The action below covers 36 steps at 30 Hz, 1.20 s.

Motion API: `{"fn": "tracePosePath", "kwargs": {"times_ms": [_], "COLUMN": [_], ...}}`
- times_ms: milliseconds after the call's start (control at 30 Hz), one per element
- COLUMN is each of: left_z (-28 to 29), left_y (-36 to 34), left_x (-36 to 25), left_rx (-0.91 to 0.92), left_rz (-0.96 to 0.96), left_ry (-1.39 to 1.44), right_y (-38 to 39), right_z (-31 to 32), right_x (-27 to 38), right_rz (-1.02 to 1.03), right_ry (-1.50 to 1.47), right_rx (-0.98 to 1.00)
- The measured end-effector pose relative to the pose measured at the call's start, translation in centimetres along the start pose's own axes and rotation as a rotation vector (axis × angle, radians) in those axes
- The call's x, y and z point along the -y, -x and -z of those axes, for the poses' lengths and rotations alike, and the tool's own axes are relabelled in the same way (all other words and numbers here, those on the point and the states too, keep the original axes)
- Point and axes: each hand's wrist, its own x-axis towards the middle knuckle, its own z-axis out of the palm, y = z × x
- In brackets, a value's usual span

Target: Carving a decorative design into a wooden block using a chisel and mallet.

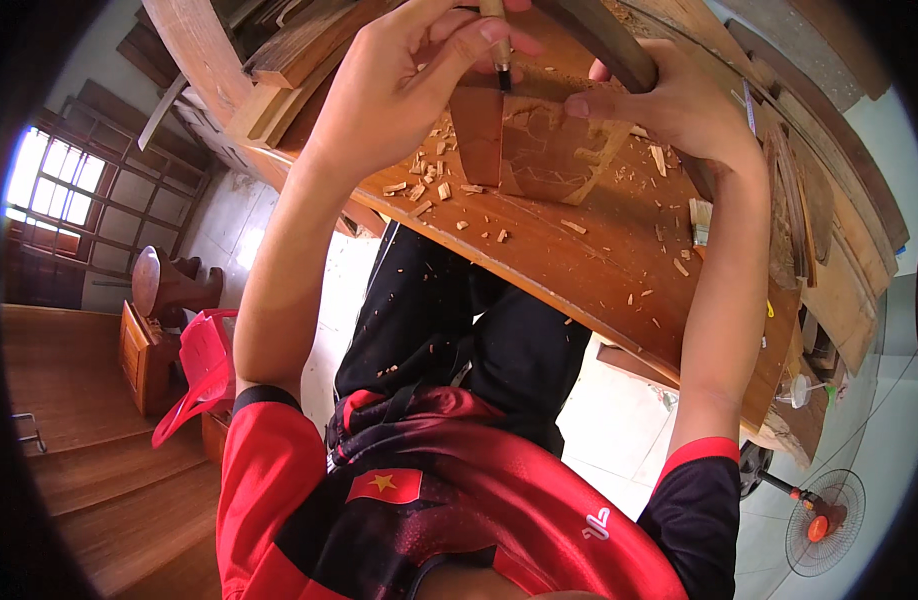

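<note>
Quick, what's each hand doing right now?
Left hand: closed, holding a wooden-handled chisel.
Right hand: closed around a dark wooden bar.

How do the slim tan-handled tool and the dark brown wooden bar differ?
Look: the tan-handled tool has a silvery metal collar; the dark brown wooden bar shows none.
Thickness: the tool is slimmer than the bar.
Pose: in the picture, the tool stands nearly upright; the bar slants.
Both run to the top edge.
</note>
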Motion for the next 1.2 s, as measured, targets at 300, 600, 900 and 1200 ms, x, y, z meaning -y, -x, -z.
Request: {"fn": "tracePosePath", "kwargs": {"times_ms": [300, 600, 900, 1200], "left_z": [0.0, -0.5, -1.5, -1.5], "left_y": [0.0, 0.0, 1.2, 1.2], "left_x": [0.2, 0.8, 2.4, 1.5], "left_rx": [0.016, 0.014, 0.041, 0.044], "left_rz": [0.044, 0.026, -0.193, -0.185], "left_ry": [0.001, 0.043, -0.078, -0.325], "right_y": [0.0, 0.0, -0.5, -0.4], "right_z": [0.3, 0.2, 0.1, 0.2], "right_x": [0.5, 0.8, -0.5, -0.3], "right_rz": [-0.038, -0.077, 0.030, -0.004], "right_ry": [-0.033, 0.017, -0.020, 0.025], "right_rx": [0.038, 0.034, 0.056, 0.051]}}
